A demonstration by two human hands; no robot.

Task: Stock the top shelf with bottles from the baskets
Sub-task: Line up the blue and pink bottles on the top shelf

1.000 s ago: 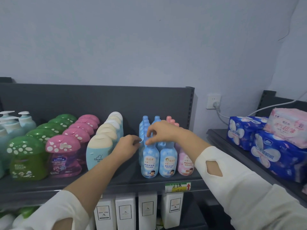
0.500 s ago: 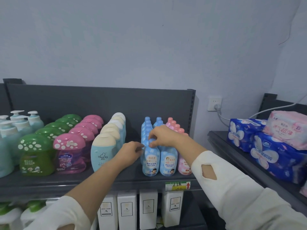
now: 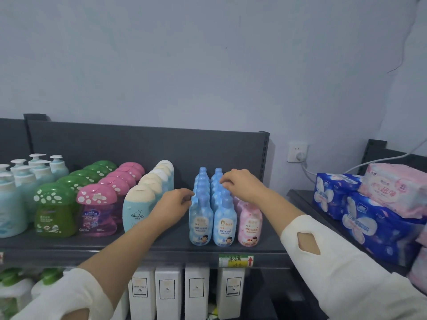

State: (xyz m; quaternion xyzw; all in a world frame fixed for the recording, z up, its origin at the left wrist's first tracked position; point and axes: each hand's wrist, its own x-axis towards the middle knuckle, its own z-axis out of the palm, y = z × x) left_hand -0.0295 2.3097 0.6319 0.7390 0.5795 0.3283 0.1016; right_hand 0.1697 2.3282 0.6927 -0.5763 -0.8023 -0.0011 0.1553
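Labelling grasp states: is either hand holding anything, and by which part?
Right hand pinches a cap in the right row of light-blue plastic bottles. Left hand touches the left row at its necks; grip there unclear.

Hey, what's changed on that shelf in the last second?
The right hand moved its fingertips from the left blue row to the caps of the right blue row, slightly farther back. The left hand stays against the left blue row's side. Nothing was visibly picked up or released; the pink bottles stand as before.
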